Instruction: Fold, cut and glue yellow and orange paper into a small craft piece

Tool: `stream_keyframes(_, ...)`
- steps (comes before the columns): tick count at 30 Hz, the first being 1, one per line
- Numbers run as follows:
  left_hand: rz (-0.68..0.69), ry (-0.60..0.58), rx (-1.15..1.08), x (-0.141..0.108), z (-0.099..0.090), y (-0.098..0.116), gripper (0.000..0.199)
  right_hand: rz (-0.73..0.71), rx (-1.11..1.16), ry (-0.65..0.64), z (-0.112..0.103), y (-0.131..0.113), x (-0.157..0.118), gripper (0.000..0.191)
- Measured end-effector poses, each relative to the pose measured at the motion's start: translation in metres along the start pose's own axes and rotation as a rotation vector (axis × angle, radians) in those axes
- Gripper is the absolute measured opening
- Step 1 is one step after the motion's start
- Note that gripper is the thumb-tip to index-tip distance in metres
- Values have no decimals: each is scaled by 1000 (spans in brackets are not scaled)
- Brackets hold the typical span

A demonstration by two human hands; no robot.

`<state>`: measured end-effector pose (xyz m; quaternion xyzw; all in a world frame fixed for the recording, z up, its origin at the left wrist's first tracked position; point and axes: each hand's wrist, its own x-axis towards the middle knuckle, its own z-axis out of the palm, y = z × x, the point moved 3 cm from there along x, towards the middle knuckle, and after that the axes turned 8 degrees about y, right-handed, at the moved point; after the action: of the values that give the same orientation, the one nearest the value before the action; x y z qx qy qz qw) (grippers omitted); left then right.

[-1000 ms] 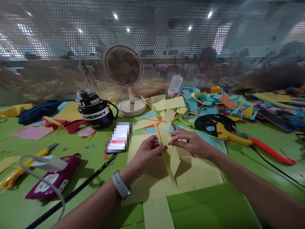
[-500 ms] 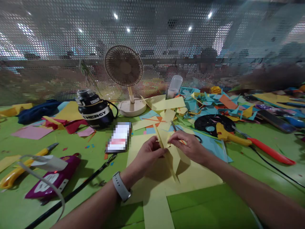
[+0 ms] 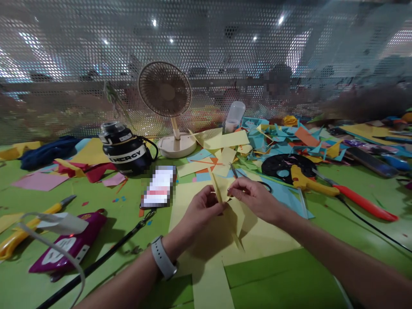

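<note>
My left hand (image 3: 207, 207) is closed around a folded piece of yellow paper (image 3: 237, 219), thumb on the near side and fingers behind. At the same piece, the fingertips of my right hand (image 3: 252, 195) are pinched together on its right side. The folded piece stands on edge, tilted, over a large flat yellow sheet (image 3: 273, 244). Toward me, a yellow paper strip (image 3: 210, 279) runs off the bottom of the view. Scissors (image 3: 234, 171) lie just beyond my right hand, partly hidden by it.
A phone (image 3: 159, 186) lies left of my hands, with a black bottle (image 3: 125, 150) and a fan (image 3: 175, 146) behind. To the right are a yellow glue gun (image 3: 304, 182) and a red-handled tool (image 3: 367, 201). Blue paper scraps (image 3: 267, 141) pile at the back.
The view has shifted slightly. Both hands keep hold of the folded yellow paper in nearly the same place, with only small finger movement.
</note>
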<state>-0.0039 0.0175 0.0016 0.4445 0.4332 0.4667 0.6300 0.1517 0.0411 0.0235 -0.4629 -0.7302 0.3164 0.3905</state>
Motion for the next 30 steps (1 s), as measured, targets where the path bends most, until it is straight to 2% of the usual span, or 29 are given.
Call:
stream_keyframes(5, -25, -10, -42, 0, 1, -3, 41, -79, -101, 125, 3, -6, -5, 16)
stream_keyframes(13, -40, -10, -75, -1, 5, -9, 46, -96, -116, 154, 7, -9, -8, 14)
stream_keyframes(20, -44, 163, -31, 0, 1, -9, 53, -111, -74, 139, 13, -6, -9, 10)
stream_keyframes(24, -47, 179, -49, -1, 2, -9, 55, -69, -5, 144, 14, -4, -10, 6)
stream_keyframes(30, -57, 177, -86, -3, 4, -9, 55, -41, 48, 149, 14, -1, -12, 19)
